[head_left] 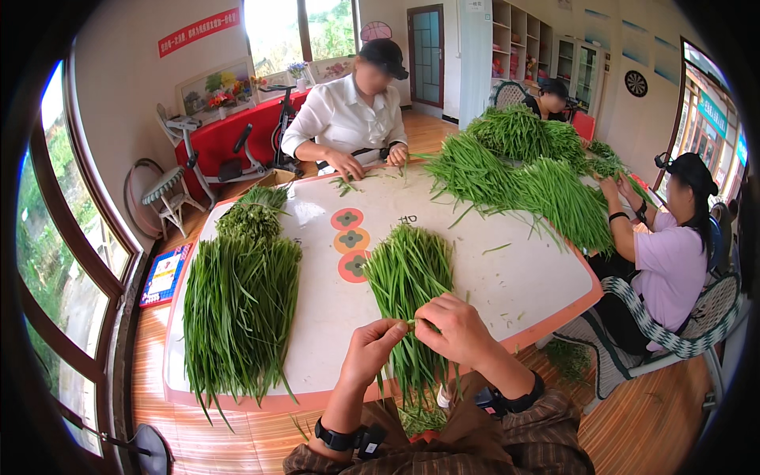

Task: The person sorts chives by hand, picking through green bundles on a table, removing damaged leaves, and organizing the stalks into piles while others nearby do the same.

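Nearest: L hand [369, 348] & R hand [457, 328] close tog., fingertips almost meeting, each pinched on a small stem bit [410, 324] betw. them. Mid bunch [408, 265] directly below & fwd; long axis runs away from body, approx. straight, near ends drooping over table [332, 332] edge. Both hands over its near half: R hand lies across more of it, L hand at its L side, so R slightly nearer centreline. Bulk of bunch fwd of both.

Further L: L bunch [241, 313], approx. parallel, well apart from hands; short bunch [252, 215] at its far end.

Far R: big heap [507, 170], person in lilac top [671, 252] beside it. Far side: person in white top [348, 119], at loose stems [345, 185].
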